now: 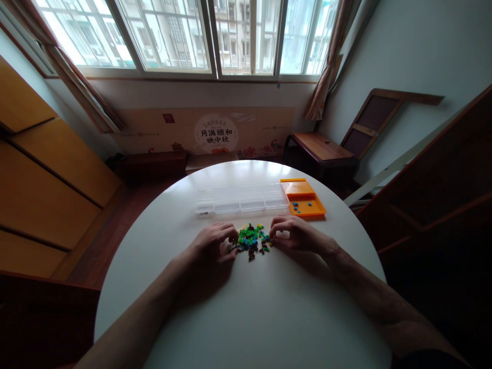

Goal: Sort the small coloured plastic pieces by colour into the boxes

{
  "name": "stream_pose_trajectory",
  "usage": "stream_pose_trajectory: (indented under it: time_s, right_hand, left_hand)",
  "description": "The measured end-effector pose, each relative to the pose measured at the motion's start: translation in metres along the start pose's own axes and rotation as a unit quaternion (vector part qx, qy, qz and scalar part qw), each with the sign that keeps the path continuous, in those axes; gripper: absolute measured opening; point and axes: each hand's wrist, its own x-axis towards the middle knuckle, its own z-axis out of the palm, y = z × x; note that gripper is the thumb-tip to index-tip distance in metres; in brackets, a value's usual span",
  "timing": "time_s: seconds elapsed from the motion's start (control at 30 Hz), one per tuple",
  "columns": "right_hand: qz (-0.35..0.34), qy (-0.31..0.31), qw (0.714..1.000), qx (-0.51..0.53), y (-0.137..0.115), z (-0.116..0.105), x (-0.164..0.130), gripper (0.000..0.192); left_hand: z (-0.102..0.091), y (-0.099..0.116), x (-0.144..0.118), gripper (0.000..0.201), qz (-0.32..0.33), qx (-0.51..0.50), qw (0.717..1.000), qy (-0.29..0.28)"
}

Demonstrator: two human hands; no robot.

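Note:
A small heap of tiny coloured pieces (250,239), green, blue, yellow and dark, lies on the round white table (246,307). My left hand (215,246) rests on the heap's left side with its fingers curled and its fingertips among the pieces. On the heap's right side, my right hand (294,233) is also curled, fingertips touching the edge of the pile. Whether either hand pinches a piece is too small to tell. Behind the heap lies a long clear plastic box (242,202) with several compartments.
An orange tray (307,202) holding a few blue pieces sits to the right of the clear box. Wooden furniture stands along the left wall, a dark bench (321,148) and chair frame stand at the back right, and windows fill the far wall.

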Motion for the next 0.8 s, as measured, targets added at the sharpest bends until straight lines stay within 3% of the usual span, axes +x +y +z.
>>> stream_pose_trajectory:
  time_s: [0.17, 0.33, 0.6, 0.8]
  right_hand:
    - [0.004, 0.024, 1.0, 0.001, 0.005, 0.002, 0.0, 0.006]
    - [0.026, 0.114, 0.991, -0.068, 0.019, -0.005, -0.001, 0.009]
    - [0.172, 0.268, 0.928, -0.195, 0.056, -0.024, -0.012, 0.016]
    - [0.242, 0.286, 0.898, -0.231, 0.075, -0.027, -0.02, 0.017]
  left_hand:
    - [0.004, -0.004, -0.002, 0.003, 0.005, 0.017, 1.0, 0.007]
    - [0.004, -0.001, -0.002, 0.005, 0.007, 0.018, 1.0, 0.006]
    - [0.008, -0.002, -0.003, 0.002, 0.011, 0.037, 0.999, 0.023]
    - [0.011, -0.003, -0.004, 0.003, 0.006, 0.049, 0.998, 0.03]
